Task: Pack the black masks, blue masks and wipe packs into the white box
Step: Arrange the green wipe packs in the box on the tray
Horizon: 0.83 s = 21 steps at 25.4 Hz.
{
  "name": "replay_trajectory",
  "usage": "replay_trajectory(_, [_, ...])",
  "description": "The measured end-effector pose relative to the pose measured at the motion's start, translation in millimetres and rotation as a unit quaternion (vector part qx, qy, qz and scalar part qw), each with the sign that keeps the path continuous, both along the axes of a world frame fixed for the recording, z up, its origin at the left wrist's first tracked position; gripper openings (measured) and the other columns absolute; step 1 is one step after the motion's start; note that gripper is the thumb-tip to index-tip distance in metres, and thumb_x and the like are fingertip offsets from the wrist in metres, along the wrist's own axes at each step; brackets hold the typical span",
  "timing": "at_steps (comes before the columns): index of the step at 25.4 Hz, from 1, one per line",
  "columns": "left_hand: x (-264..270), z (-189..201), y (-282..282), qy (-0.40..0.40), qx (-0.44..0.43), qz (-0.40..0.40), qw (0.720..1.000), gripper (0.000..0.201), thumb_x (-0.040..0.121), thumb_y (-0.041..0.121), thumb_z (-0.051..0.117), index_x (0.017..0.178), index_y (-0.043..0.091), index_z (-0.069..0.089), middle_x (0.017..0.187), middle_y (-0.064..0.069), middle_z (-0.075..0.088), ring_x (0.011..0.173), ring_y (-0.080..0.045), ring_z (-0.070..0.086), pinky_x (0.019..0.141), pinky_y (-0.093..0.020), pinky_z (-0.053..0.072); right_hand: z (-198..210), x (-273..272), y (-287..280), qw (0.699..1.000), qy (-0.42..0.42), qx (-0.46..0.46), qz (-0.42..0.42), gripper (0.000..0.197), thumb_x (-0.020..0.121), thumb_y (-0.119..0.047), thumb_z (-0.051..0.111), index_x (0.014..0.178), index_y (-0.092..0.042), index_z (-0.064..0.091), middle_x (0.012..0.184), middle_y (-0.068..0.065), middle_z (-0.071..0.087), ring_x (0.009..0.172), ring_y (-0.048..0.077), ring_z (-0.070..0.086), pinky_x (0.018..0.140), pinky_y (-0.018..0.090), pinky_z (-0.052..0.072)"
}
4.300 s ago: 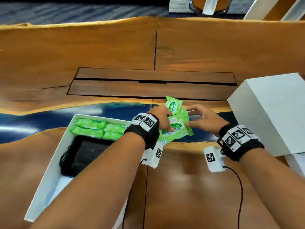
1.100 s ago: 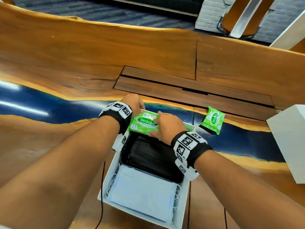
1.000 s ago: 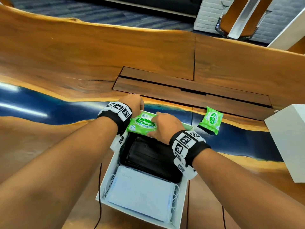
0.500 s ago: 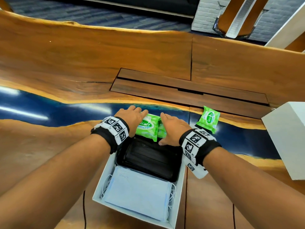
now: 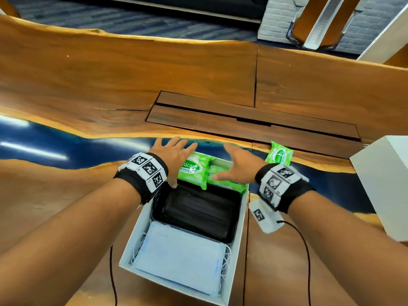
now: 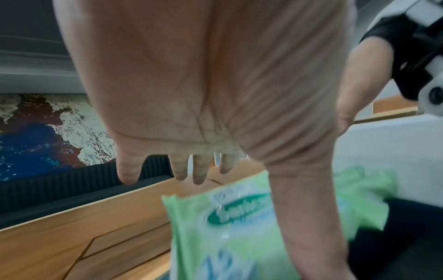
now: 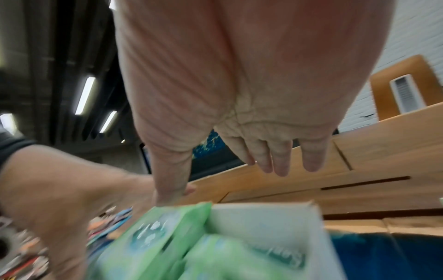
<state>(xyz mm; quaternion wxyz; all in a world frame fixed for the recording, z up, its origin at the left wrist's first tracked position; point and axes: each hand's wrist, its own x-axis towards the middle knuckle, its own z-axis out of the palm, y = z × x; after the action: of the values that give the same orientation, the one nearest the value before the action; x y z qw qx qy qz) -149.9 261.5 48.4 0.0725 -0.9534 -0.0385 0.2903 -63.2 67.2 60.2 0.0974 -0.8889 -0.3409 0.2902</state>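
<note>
The white box (image 5: 241,219) sits on the table below me. Inside, blue masks (image 5: 178,259) lie nearest, black masks (image 5: 198,212) in the middle, and green wipe packs (image 5: 193,170) fill the far end. My left hand (image 5: 174,154) hovers flat over the left side of the packs, fingers straight and holding nothing. My right hand (image 5: 237,164) is spread above the right side of the packs, also empty. One more green wipe pack (image 5: 278,153) lies on the table just right of the box. Both wrist views show straight fingers over the green packs (image 6: 230,227) (image 7: 153,240).
A large white box lid (image 5: 384,184) stands at the right edge. A dark wooden inset panel (image 5: 254,122) runs across the table behind the box. Wires trail from both wrists over the near table.
Both hands brought wipe packs from the table into the far end of the box, pressed them down, and have now lifted off with fingers spread. One pack stays on the table.
</note>
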Motion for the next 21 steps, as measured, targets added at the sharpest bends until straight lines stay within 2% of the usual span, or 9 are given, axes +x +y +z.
replay_trajectory(2, [2,12,-6,-0.006,-0.014,-0.001,1.000,0.130,0.065,0.048,0.085,0.155,0.024,-0.005,0.162,-0.002,0.004,0.151,-0.022,-0.002,0.116,-0.060,0.015,8,20,-19,0.999,0.009,0.024,-0.047,0.095,0.083,-0.055,0.066,0.153,-0.013,0.019,0.159,0.005,0.027,0.144,0.022,0.031,0.113,0.033,0.029])
replay_trajectory(4, [8,28,-17,-0.020,-0.044,-0.005,0.999,0.117,0.069,0.054,0.080,0.155,0.024,0.007,0.160,-0.001,0.013,0.149,-0.022,0.005,0.116,-0.058,0.019,8,45,-44,0.995,-0.004,0.024,-0.093,0.087,0.084,-0.052,0.066,0.151,-0.012,0.027,0.155,0.006,0.034,0.140,0.024,0.037,0.110,0.033,0.033])
replay_trajectory(7, [28,49,-45,-0.078,-0.135,-0.005,0.988,0.085,0.078,0.056,0.071,0.145,0.019,0.034,0.142,-0.003,0.043,0.134,-0.024,0.035,0.107,-0.050,0.038,-8,78,-83,0.985,-0.030,0.001,-0.167,0.068,0.084,-0.038,0.072,0.136,-0.004,0.046,0.140,0.015,0.052,0.127,0.030,0.050,0.104,0.039,0.042])
replay_trajectory(9, [48,56,-72,-0.103,-0.193,0.010,0.976,0.072,0.084,0.051,0.068,0.141,0.017,0.041,0.138,-0.005,0.051,0.125,-0.025,0.046,0.100,-0.044,0.045,-24,91,-109,0.975,-0.028,-0.018,-0.220,0.057,0.082,-0.029,0.076,0.125,0.000,0.054,0.129,0.018,0.059,0.118,0.032,0.057,0.099,0.042,0.047])
replay_trajectory(11, [71,58,-105,-0.106,-0.221,0.009,0.969,0.065,0.088,0.048,0.065,0.139,0.014,0.044,0.138,-0.006,0.053,0.122,-0.026,0.051,0.098,-0.040,0.046,-43,96,-135,0.969,-0.016,-0.044,-0.242,0.055,0.079,-0.025,0.078,0.123,0.000,0.055,0.126,0.018,0.061,0.114,0.032,0.059,0.096,0.041,0.049])
replay_trajectory(14, [107,47,-153,-0.085,-0.251,0.016,0.964,0.060,0.089,0.044,0.065,0.135,0.010,0.048,0.132,-0.008,0.056,0.112,-0.025,0.054,0.086,-0.034,0.045,-72,101,-166,0.966,0.010,-0.054,-0.251,0.062,0.079,-0.028,0.078,0.131,-0.007,0.050,0.133,0.011,0.056,0.120,0.029,0.055,0.093,0.033,0.045])
replay_trajectory(16, [130,29,-179,-0.073,-0.262,0.025,0.962,0.054,0.087,0.043,0.068,0.128,0.011,0.052,0.123,-0.006,0.059,0.101,-0.024,0.055,0.079,-0.032,0.044,-83,106,-177,0.969,0.016,-0.047,-0.244,0.066,0.081,-0.028,0.076,0.136,-0.008,0.046,0.139,0.010,0.052,0.125,0.028,0.052,0.095,0.032,0.043])
replay_trajectory(19, [156,-5,-211,-0.053,-0.271,0.050,0.960,0.051,0.080,0.046,0.071,0.117,0.014,0.057,0.116,-0.006,0.064,0.102,-0.027,0.060,0.086,-0.038,0.052,-93,118,-188,0.971,0.028,-0.043,-0.232,0.074,0.083,-0.029,0.075,0.144,-0.009,0.038,0.147,0.009,0.046,0.133,0.027,0.046,0.104,0.034,0.041])
replay_trajectory(21, [167,-24,-229,-0.035,-0.272,0.088,0.958,0.049,0.081,0.042,0.071,0.116,0.010,0.057,0.114,-0.009,0.063,0.102,-0.029,0.061,0.085,-0.040,0.053,-98,129,-195,0.974,0.026,-0.045,-0.222,0.073,0.083,-0.031,0.073,0.144,-0.011,0.038,0.147,0.008,0.046,0.133,0.027,0.046,0.103,0.034,0.041])
